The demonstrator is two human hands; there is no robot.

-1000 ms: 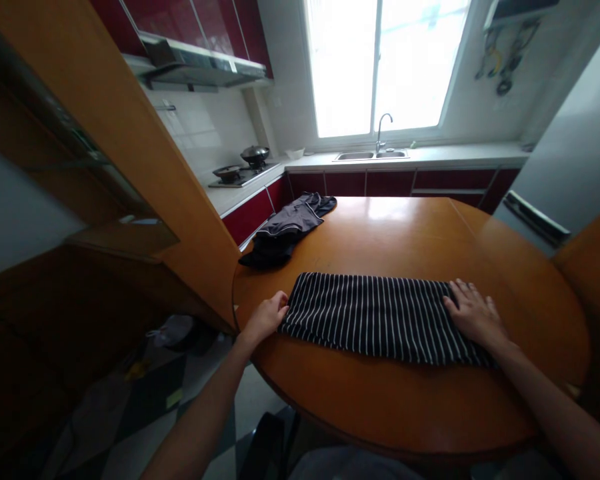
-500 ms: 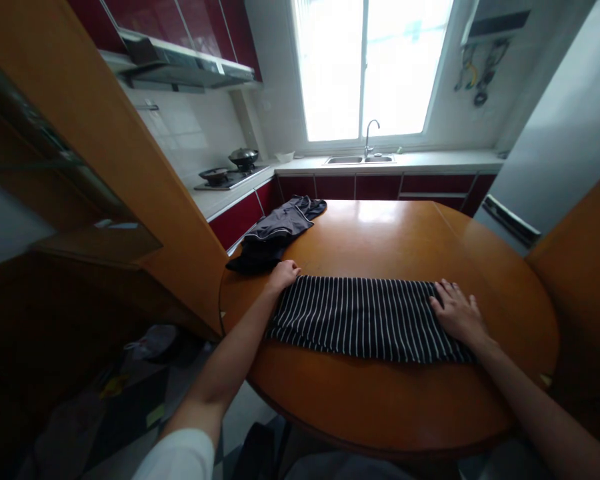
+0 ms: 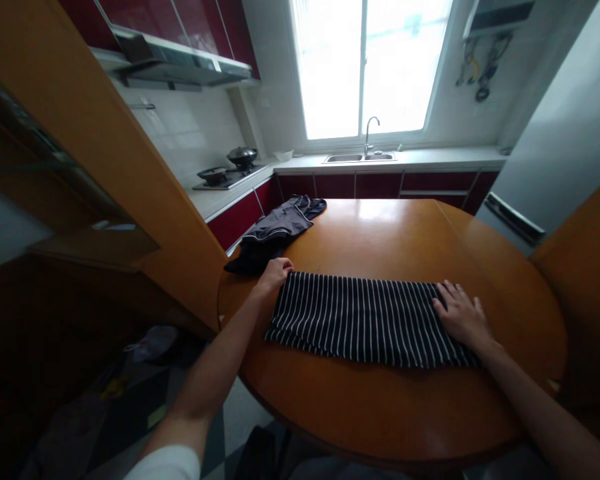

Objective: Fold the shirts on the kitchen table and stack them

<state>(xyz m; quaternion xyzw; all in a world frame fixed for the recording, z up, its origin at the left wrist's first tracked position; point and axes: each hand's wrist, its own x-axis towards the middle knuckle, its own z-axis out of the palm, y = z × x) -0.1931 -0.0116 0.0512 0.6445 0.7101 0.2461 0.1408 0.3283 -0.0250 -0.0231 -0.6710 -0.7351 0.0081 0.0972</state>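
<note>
The striped cloth lay folded into a long rectangle near the close edge of the table, its stripes running from the far edge to the near one. Taking the cloth's middle as the centre of a clock, the left hand was at ten o'clock, fingers drawn together and pinched on the far left corner. The right hand was at three o'clock, open, its fingers spread and laid flat on the right end. The near edge looked slightly uneven, and a crease ran near it on the left.

Toward half past ten, on the table just beyond the left hand, a loose pile of clothes lay, grey with pale piping over black. Farther off at ten o'clock stood the stove, bearing a lidded pot and a lower pan. The sink was at twelve o'clock, set in the pale counter beneath the window. At two o'clock rose the fridge.
</note>
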